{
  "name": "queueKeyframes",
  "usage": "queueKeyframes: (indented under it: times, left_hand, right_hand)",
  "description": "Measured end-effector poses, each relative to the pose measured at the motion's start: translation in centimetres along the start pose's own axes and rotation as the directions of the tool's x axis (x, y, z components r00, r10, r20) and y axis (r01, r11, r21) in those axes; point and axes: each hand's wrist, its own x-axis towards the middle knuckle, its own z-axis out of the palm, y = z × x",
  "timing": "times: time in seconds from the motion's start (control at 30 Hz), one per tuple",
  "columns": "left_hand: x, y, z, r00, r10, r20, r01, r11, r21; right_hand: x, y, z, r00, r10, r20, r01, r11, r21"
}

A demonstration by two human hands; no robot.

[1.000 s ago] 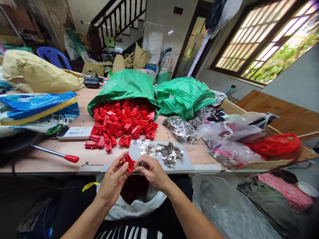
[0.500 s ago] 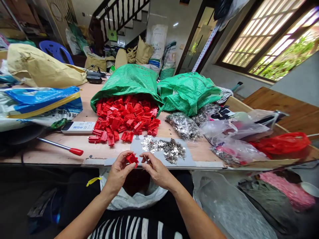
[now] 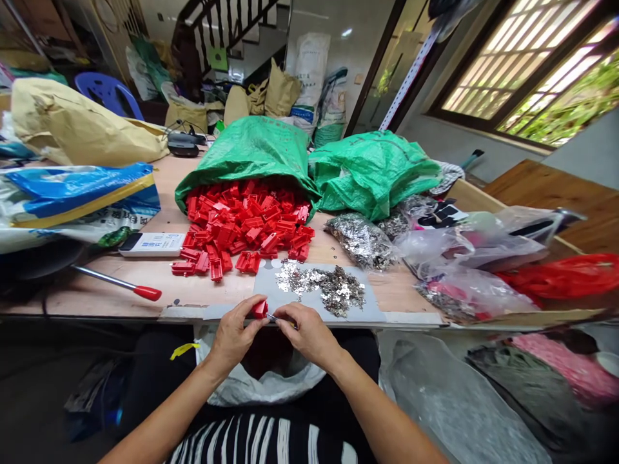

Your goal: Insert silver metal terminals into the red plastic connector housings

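Between the thumb and fingers of my left hand (image 3: 234,334) is a small red plastic housing (image 3: 260,310), held just over the table's front edge. My right hand (image 3: 308,334) pinches a thin metal tool (image 3: 271,317) whose tip meets the housing's right side; the fingers hide most of it, so its kind is unclear. A heap of similar red housings (image 3: 251,222) spills from a green woven sack (image 3: 256,145) behind my hands. Small flat metal pieces (image 3: 338,290) are piled on a grey sheet (image 3: 271,303) close to my right hand.
A lever with a red grip (image 3: 147,293) juts out at the left, near a white box (image 3: 152,245). Bags of metal parts (image 3: 362,241) and clear plastic bags (image 3: 445,251) crowd the right side. An open white sack (image 3: 271,390) sits below the table edge, between my legs.
My left hand has turned the red housing so that it faces right. The tool in my right hand now points left with its tip at the housing; before, the two were apart.
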Motion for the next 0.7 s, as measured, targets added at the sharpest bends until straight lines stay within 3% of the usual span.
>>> queueKeyframes:
  times: [0.5, 0.7]
  left_hand:
    - [0.2, 0.4, -0.3, 0.998, -0.025, 0.063, 0.027, 0.999, -0.027]
    - [0.2, 0.3, -0.2, 0.998, -0.023, 0.062, 0.023, 1.000, -0.006]
  right_hand:
    - [0.2, 0.3, 0.4, 1.000, 0.008, 0.002, -0.008, 1.000, -0.008]
    - [0.3, -1.4, 0.7, 0.993, 0.111, 0.033, -0.105, 0.986, -0.133]
